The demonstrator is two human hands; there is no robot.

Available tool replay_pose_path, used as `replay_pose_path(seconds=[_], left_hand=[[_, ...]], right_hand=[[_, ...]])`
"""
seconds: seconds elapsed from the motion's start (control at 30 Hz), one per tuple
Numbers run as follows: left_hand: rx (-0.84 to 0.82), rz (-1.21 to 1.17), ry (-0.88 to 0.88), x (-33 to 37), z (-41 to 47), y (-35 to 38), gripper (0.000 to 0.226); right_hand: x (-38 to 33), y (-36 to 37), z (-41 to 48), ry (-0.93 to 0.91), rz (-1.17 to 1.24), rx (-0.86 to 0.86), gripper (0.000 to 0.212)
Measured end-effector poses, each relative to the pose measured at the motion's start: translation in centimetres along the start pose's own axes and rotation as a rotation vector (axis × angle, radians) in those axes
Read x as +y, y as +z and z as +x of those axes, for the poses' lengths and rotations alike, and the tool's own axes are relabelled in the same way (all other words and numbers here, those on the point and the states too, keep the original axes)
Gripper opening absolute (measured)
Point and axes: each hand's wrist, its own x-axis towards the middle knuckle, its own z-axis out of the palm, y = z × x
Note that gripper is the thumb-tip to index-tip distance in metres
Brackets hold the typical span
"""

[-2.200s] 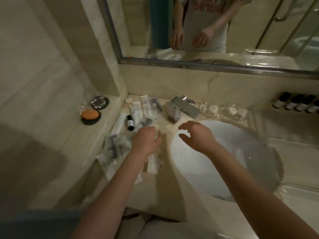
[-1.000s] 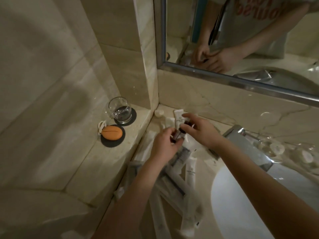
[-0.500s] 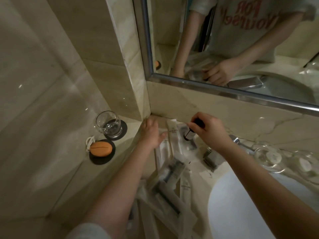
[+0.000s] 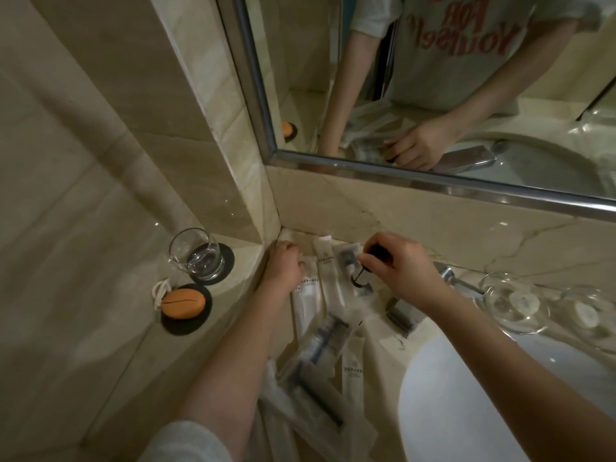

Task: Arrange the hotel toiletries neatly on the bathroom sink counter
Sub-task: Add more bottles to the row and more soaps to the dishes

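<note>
Toiletries lie scattered on the marble counter [image 4: 383, 331] left of the basin. White tubes [image 4: 325, 266] [image 4: 353, 365] and clear packets with dark items [image 4: 321, 340] overlap in a loose pile. My right hand [image 4: 400, 271] pinches a small dark bottle [image 4: 376, 251] by its black cap, just above a clear packet near the back wall. My left hand [image 4: 283, 265] sits in the back corner of the counter, knuckles up and fingers curled under on a white packet [image 4: 305, 295]. What those fingers touch is hidden.
A drinking glass [image 4: 196, 255] and an orange oval object [image 4: 183, 303] stand on black coasters on the raised left ledge. The chrome faucet [image 4: 403, 311] and two glass dishes [image 4: 511, 301] [image 4: 586, 311] sit behind the white basin [image 4: 500, 395]. A mirror [image 4: 433, 95] hangs above.
My head has leaned closer to the corner. The right hand took the small bottle from the pile and carried it to the back wall. The left hand reached into the corner and curled.
</note>
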Motion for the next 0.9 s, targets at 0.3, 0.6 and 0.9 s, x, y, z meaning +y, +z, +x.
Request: replay_pose_path(seconds=[0.3, 0.6, 0.9], left_hand=[[0.042, -0.034, 0.011, 0.1, -0.2, -1.7, 0.033], [0.224, -0.332, 0.038, 3.1, -5.9, -4.7, 0.037], [0.346, -0.45, 0.18, 9.1, -16.5, -5.6, 0.038]], right_hand=[[-0.3, -1.3, -0.8, 0.022, -0.002, 0.02, 0.018], [-2.6, -2.6, -3.9, 0.042, 0.046, 0.118, 0.022], [-2.9, -4.7, -11.4, 0.131, 0.179, 0.223, 0.02]])
